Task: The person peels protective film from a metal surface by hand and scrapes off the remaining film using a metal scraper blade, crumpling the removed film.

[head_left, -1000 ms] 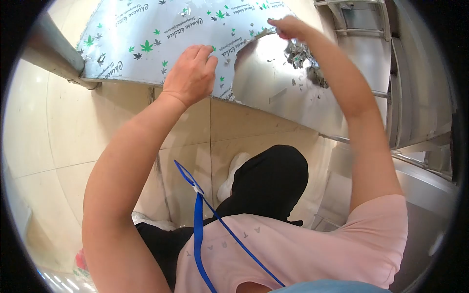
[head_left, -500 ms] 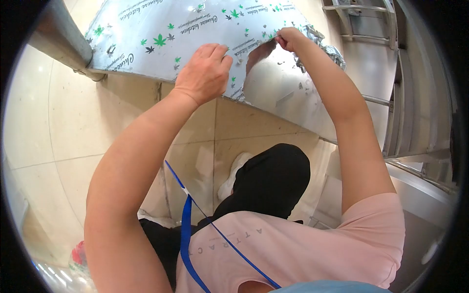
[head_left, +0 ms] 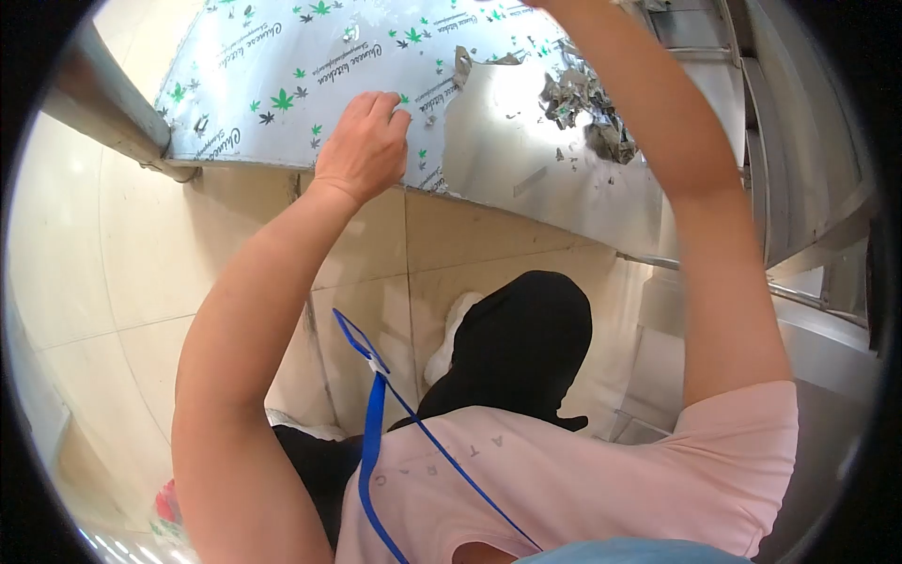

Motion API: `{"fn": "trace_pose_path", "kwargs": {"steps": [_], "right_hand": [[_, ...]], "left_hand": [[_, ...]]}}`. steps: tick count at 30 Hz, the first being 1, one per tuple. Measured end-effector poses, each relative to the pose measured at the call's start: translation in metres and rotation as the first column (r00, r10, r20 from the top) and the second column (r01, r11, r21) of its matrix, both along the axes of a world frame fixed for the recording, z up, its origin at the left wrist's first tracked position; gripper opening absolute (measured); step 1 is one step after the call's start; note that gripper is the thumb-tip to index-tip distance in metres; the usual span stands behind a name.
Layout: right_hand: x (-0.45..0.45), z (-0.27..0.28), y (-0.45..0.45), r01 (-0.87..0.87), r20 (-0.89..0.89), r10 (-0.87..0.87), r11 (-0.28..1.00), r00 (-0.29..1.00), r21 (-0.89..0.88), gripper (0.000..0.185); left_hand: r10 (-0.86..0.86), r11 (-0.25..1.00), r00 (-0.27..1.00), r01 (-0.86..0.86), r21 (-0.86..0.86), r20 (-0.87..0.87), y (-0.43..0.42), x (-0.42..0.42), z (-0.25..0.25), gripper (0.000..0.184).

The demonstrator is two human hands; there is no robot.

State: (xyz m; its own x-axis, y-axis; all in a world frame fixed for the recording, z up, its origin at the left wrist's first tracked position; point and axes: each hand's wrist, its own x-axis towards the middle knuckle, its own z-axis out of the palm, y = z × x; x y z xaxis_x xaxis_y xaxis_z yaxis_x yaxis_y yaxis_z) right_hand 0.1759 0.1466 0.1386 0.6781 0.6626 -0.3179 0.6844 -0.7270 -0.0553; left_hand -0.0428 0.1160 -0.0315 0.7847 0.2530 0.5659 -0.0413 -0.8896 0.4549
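Observation:
A steel shelf (head_left: 489, 160) lies before me, its left part covered by a printed protective film (head_left: 310, 56) with green leaves and "Chinese kitchen" lettering. My left hand (head_left: 365, 146) rests on that film near the front edge, fingers curled. Its fingertips are hidden, so I cannot see whether anything is in them. At the top border, only a sliver of my right hand (head_left: 543, 4) shows; its fingers are out of sight. Between the hands, the film ends in a ragged, curled edge (head_left: 484, 58) beside bare shiny metal. Crumpled film scraps (head_left: 573, 99) lie on the metal to the right.
A metal post (head_left: 117, 103) stands at the shelf's left corner. Metal racking (head_left: 799, 160) rises on the right. Beige floor tiles (head_left: 244, 226) lie below, with my bent knee (head_left: 531, 329) close to the shelf. A blue lanyard (head_left: 373, 423) hangs from me.
My right hand has moved up to the top border, away from the film's torn edge. More bare metal and the crumpled scraps now show. My left hand appears slightly farther left.

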Motion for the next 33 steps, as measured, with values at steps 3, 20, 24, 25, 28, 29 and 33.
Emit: {"fn": "trace_pose_path", "kwargs": {"steps": [3,20,24,25,28,29,33], "right_hand": [[0.022,-0.047,-0.049,0.012,0.107,0.012,0.976,0.994,-0.218,0.035],[0.003,-0.120,-0.112,-0.373,0.266,0.371,0.927,0.890,-0.045,0.023],[-0.020,-0.114,-0.145,-0.436,0.243,0.413,0.899,0.878,0.046,0.029],[-0.019,-0.111,-0.153,-0.446,0.235,0.409,0.885,0.882,0.135,0.032],[-0.004,-0.105,-0.159,-0.168,0.439,0.034,0.948,0.898,0.271,0.043],[0.003,-0.108,-0.157,-0.130,0.449,0.004,0.959,0.894,0.251,0.059],[-0.008,-0.097,-0.116,0.072,0.125,-0.057,0.990,0.990,-0.121,0.070]], "left_hand": [[0.007,1.000,1.000,-0.008,0.020,0.025,0.000,-0.001,-0.001,0.013],[-0.005,1.000,0.999,0.005,0.000,0.047,-0.001,-0.001,-0.002,0.013],[-0.010,1.000,0.999,0.010,0.006,0.035,-0.001,0.000,-0.004,0.014],[-0.015,1.000,0.999,0.014,0.006,0.034,0.000,0.000,-0.003,0.015],[-0.006,1.000,0.999,0.006,0.009,0.041,0.001,0.001,-0.004,0.015],[-0.011,1.000,0.999,0.011,0.011,0.044,-0.001,0.000,-0.004,0.015],[-0.013,1.000,0.998,0.013,0.012,0.054,0.000,0.000,-0.002,0.015]]}}
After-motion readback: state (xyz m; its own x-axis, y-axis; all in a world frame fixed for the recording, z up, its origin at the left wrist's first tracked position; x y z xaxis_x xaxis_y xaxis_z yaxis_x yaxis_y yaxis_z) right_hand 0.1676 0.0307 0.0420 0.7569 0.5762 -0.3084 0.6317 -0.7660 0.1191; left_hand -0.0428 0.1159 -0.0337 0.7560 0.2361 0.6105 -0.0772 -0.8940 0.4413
